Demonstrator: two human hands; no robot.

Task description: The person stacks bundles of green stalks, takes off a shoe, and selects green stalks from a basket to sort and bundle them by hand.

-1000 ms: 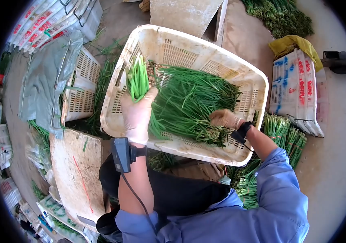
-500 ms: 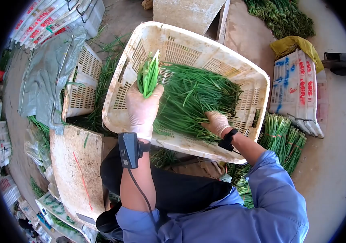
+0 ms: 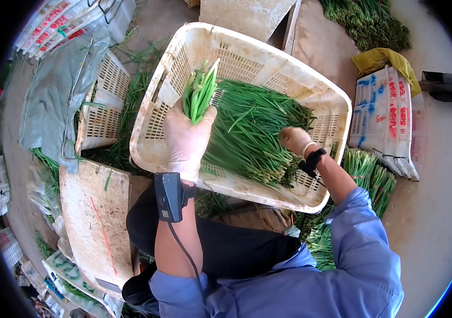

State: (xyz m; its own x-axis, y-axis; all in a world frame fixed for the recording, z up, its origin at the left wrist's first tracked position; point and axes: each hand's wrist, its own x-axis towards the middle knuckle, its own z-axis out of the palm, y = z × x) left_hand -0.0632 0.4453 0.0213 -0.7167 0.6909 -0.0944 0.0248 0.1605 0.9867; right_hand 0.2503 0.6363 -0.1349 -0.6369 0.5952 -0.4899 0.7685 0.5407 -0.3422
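My left hand (image 3: 188,130), in a pale glove, is closed around a small bunch of green chives (image 3: 200,95), pale ends pointing up and away from me. It is over the left part of a white plastic basket (image 3: 157,159). Inside the basket lies a thick layer of long loose chives (image 3: 257,127), cut ends toward the right and near side. My right hand (image 3: 296,140), also gloved, is above the right part of that layer with its fingers curled in. Whatever is in those fingers, if anything, is hidden.
Bundled chives (image 3: 361,164) stand beyond the basket's right side. A stained board (image 3: 96,222) is at left, below a crate under a grey plastic sheet (image 3: 59,95). White crates (image 3: 382,114) with red and blue markings stand right; more chives (image 3: 366,24) lie at top right.
My right hand has lifted from the cut ends of the chives and moved up and right, fingers now curled. The left hand, still holding its bunch, has shifted slightly.
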